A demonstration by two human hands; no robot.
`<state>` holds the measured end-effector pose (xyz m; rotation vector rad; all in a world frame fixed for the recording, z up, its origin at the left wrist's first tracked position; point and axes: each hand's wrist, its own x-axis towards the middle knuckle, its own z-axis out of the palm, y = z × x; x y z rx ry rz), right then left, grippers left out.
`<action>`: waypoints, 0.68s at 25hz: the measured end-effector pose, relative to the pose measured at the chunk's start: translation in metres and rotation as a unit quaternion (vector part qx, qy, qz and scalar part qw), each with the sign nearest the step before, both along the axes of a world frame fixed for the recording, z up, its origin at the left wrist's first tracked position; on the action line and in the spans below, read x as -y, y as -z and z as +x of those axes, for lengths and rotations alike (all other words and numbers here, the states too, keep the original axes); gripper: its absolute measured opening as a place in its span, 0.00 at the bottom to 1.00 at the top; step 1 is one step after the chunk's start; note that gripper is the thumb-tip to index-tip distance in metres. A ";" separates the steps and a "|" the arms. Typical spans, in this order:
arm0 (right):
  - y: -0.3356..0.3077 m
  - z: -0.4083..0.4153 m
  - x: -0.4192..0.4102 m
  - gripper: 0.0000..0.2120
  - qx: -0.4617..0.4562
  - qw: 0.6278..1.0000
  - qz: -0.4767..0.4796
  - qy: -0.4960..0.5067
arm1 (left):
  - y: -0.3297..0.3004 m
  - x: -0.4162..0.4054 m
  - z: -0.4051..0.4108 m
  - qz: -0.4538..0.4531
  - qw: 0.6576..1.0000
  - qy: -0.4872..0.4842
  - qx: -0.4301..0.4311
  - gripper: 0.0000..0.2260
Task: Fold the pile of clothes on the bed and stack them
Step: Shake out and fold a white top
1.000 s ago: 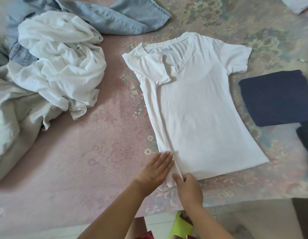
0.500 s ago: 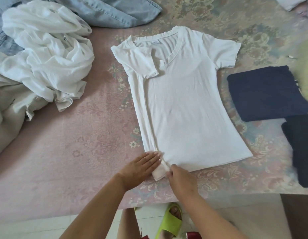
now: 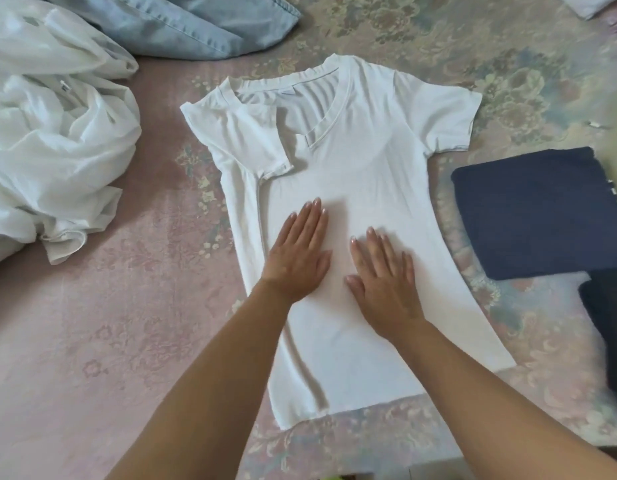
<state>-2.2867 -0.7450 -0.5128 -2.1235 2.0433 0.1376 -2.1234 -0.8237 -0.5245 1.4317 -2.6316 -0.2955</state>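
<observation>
Both hands have been moved up from the hem onto the middle of the white T-shirt point(image 3: 362, 174).

One T-shirt is spread flat mid-bed; the left hand point(image 3: 298, 252) and right hand point(image 3: 383, 277) are pressed on it, fingers straight. Two navy folded garments point(image 3: 539, 213) are seen by the bed's right edge, one white pile point(image 3: 54, 133) at the left. No writing can be read.

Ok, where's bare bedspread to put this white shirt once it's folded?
Bare pink floral bedspread lies left of the white V-neck T-shirt, below the crumpled white garment. The right side is crowded by the folded navy cloth.
</observation>
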 end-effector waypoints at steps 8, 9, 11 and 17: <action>-0.002 -0.082 0.136 0.23 0.100 0.977 -0.156 0.106 | 0.027 0.066 -0.065 0.003 0.999 -0.054 0.003 0.28; -0.006 -0.097 0.158 0.23 0.088 0.976 -0.138 0.145 | 0.026 0.064 -0.064 0.002 0.998 -0.055 -0.003 0.28; -0.019 -0.132 0.205 0.25 0.079 0.966 -0.098 0.225 | 0.023 0.068 -0.068 0.004 0.998 -0.058 -0.004 0.28; -0.042 -0.218 0.294 0.20 0.099 0.954 0.120 0.255 | 0.026 0.072 -0.067 -0.027 0.998 -0.051 0.008 0.27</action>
